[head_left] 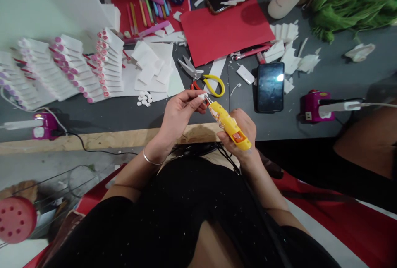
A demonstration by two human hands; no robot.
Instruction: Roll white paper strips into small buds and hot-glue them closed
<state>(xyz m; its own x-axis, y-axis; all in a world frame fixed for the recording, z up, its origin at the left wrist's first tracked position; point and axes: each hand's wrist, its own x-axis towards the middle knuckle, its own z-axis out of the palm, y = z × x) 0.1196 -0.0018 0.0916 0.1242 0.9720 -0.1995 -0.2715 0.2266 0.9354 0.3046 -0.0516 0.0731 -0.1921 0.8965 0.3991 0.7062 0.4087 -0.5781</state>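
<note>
Yellow glue gun (228,124) is wrapped by the right hand (245,127), its nozzle (208,99) close at a white piece (203,96), which the left hand (179,111) pinches narrowly above the tabletop's (149,120) near edge, perhaps to steady it. Scissors (198,74) rest just beyond, probably for easy reach.

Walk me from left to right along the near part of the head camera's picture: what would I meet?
First purple plug adapter, small white discs, left hand, yellow glue gun, nearer phone, second purple plug adapter.
</note>
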